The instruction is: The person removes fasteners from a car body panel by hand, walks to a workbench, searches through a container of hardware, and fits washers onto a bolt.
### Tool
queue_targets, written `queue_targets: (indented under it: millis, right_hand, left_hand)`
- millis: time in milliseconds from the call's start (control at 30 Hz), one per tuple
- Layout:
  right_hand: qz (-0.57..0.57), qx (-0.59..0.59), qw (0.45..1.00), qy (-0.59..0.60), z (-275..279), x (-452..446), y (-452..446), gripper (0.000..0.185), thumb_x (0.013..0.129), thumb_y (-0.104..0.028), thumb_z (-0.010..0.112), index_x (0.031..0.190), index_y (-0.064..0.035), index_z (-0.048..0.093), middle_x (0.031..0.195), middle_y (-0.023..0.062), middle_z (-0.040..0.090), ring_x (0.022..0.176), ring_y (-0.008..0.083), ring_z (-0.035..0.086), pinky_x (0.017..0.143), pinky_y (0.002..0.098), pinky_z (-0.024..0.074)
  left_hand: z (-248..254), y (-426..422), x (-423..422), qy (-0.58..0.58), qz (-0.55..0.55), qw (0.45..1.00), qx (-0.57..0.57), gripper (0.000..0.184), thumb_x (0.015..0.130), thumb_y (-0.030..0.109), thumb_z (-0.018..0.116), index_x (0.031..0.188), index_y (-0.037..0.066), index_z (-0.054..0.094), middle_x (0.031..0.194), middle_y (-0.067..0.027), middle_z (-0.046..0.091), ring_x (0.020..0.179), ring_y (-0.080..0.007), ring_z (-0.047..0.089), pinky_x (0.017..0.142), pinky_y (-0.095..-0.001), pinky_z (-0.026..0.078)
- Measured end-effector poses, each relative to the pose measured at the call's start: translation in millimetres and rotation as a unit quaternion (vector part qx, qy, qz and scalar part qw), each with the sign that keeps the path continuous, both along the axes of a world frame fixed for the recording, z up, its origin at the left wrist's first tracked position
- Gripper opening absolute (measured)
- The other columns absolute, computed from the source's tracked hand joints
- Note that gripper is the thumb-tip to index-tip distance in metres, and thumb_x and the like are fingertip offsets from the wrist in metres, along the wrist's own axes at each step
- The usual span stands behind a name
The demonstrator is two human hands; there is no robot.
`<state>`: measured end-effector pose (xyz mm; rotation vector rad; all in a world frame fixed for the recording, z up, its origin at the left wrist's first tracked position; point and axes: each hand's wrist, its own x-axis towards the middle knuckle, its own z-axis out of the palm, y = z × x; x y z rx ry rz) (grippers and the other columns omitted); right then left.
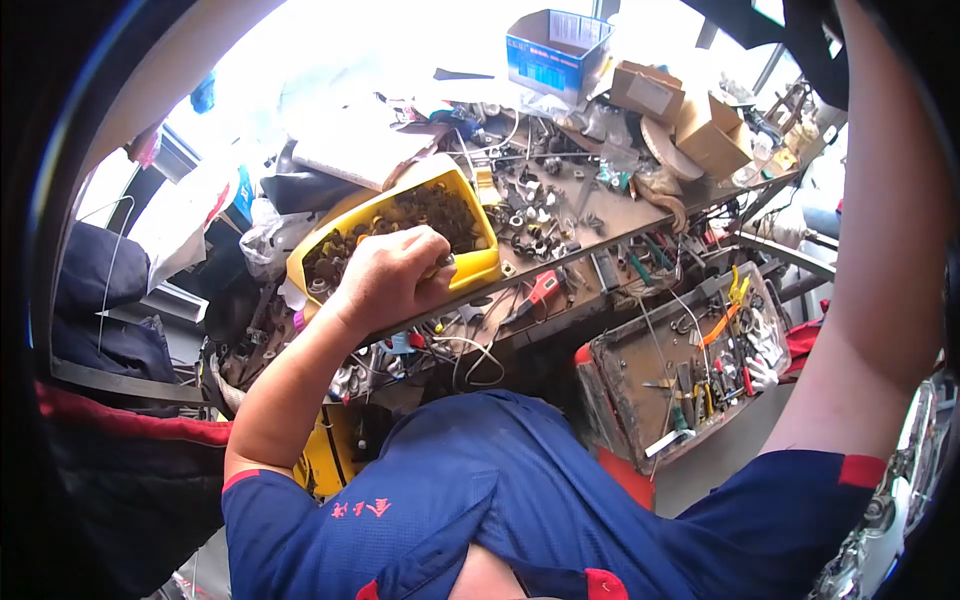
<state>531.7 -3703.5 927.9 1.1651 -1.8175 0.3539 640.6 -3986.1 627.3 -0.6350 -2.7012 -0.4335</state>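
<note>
My left hand is closed in front of a yellow plastic bin, over its near edge. A small shiny metal piece shows at the curled fingers; its kind I cannot make out. Dark, dirty small hardware, apparently bolts and nuts, fills much of the bin. Part of the bin and its contents is hidden behind the hand. My right arm reaches up along the right side, and its hand lies outside the picture.
Loose metal parts cover the workbench beside the bin. At the back stand a blue box and open cardboard boxes. A red-and-grey meter lies near the front edge. Lower right, an open drawer holds pliers, screwdrivers and other tools.
</note>
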Motion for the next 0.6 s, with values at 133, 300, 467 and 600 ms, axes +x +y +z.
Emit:
queue_targets:
  millis: [133, 300, 467, 600]
  right_hand:
    - [0.003, 0.035, 0.999, 0.014, -13, -12, 19, 0.016, 0.101, -0.016, 0.074, 0.110, -0.0028, 0.071, 0.104, 0.0122, 0.076, 0.092, 0.0203, 0.071, 0.083, 0.0371, 0.0553]
    - [0.001, 0.067, 0.997, 0.032, -33, -27, 55, 0.013, 0.101, -0.014, 0.074, 0.108, -0.0037, 0.072, 0.104, 0.0124, 0.076, 0.091, 0.0206, 0.070, 0.081, 0.0374, 0.0543]
    - [-0.001, 0.088, 0.994, 0.060, -54, -39, 99, 0.010, 0.100, -0.012, 0.074, 0.107, -0.0046, 0.072, 0.105, 0.0126, 0.077, 0.089, 0.0208, 0.069, 0.079, 0.0377, 0.0533]
    - [0.001, 0.105, 0.991, 0.082, -75, -42, 128, 0.008, 0.099, -0.010, 0.074, 0.105, -0.0053, 0.072, 0.105, 0.0128, 0.077, 0.089, 0.0210, 0.068, 0.077, 0.0379, 0.0525]
  left_hand:
    - [-2, -2, 0, 0.006, 0.013, 1.000, 0.000, 0.019, 0.092, 0.019, 0.078, 0.101, 0.009, 0.065, 0.088, -0.0104, 0.068, 0.078, -0.0340, 0.073, 0.067, -0.0452, 0.058]
    - [-3, -2, -2, -0.012, 0.023, 1.000, 0.018, 0.017, 0.091, 0.018, 0.078, 0.100, 0.009, 0.066, 0.086, -0.0100, 0.067, 0.075, -0.0335, 0.072, 0.066, -0.0449, 0.057]
    - [-4, -3, -7, -0.005, 0.020, 1.000, 0.011, 0.019, 0.087, 0.014, 0.078, 0.098, 0.007, 0.065, 0.082, -0.0097, 0.065, 0.073, -0.0336, 0.070, 0.065, -0.0451, 0.057]
    - [-6, -1, -7, 0.009, 0.012, 1.000, 0.023, 0.020, 0.082, 0.009, 0.079, 0.093, 0.008, 0.062, 0.078, -0.0089, 0.060, 0.069, -0.0320, 0.066, 0.062, -0.0444, 0.053]
